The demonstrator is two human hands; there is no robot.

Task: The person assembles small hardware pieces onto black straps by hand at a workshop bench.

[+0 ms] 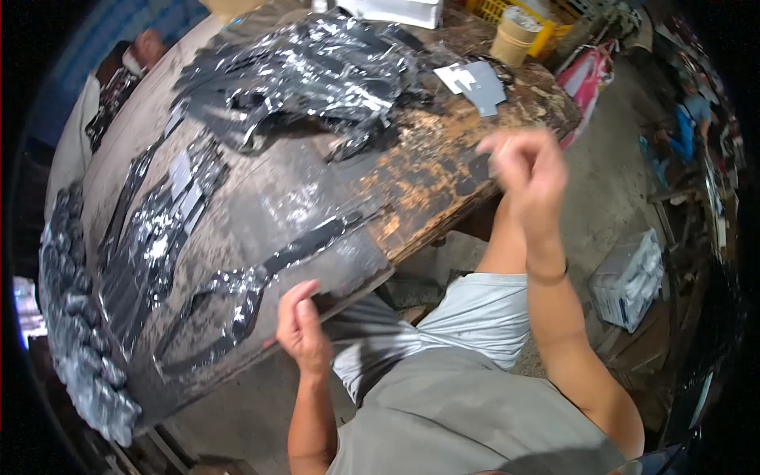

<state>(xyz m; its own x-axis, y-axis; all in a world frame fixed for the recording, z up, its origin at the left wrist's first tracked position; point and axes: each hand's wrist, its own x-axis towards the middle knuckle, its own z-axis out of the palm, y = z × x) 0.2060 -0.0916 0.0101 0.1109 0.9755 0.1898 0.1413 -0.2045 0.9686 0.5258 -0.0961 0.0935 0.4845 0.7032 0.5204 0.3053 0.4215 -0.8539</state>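
My left hand (304, 326) is held at the table's near edge, its fingers loosely stretched and nothing visible in it. Just beyond it lies a long black strap-like item (309, 241) with looped, shiny ends, flat on the worn table (277, 186). My right hand (529, 166) is raised near the table's right corner, bent at the fingers and smeared by motion; I cannot tell if it holds anything. Nearest to it on the tabletop are grey and white card pieces (480, 85). A big heap of glossy black plastic-wrapped items (309, 75) spreads across the far side.
More black wrapped items with grey labels (170, 210) lie at the left. A row of grey plastic-wrapped bundles (75, 317) lines the left edge. At the back stand a tan tub (514, 39) and a yellow crate (558, 36). A white box (628, 281) sits on the floor; people are farther off.
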